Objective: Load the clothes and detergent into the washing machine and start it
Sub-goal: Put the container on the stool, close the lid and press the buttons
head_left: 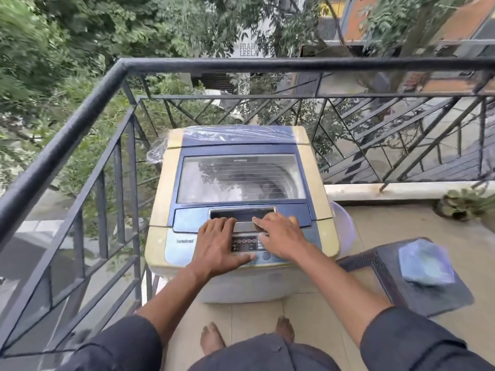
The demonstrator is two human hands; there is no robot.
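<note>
A top-loading washing machine (pixel 160 199), cream with a blue top, stands in the balcony corner with its glass lid (pixel 241 178) down. Something dark shows dimly through the glass. My left hand (pixel 217 245) lies flat on the front control panel (pixel 243 243), fingers reaching the lid's handle recess (pixel 241 212). My right hand (pixel 278 234) rests beside it on the panel, fingertips at the same recess. Neither hand holds anything. A folded pale blue cloth (pixel 426 261) lies on a dark plastic stool (pixel 388 263) to the right.
A black metal railing (pixel 80 113) encloses the balcony at left and behind the machine. A pale tub (pixel 345 226) stands between machine and stool. A potted plant (pixel 463 204) sits at the right edge. My bare feet (pixel 211 338) are on the tiled floor.
</note>
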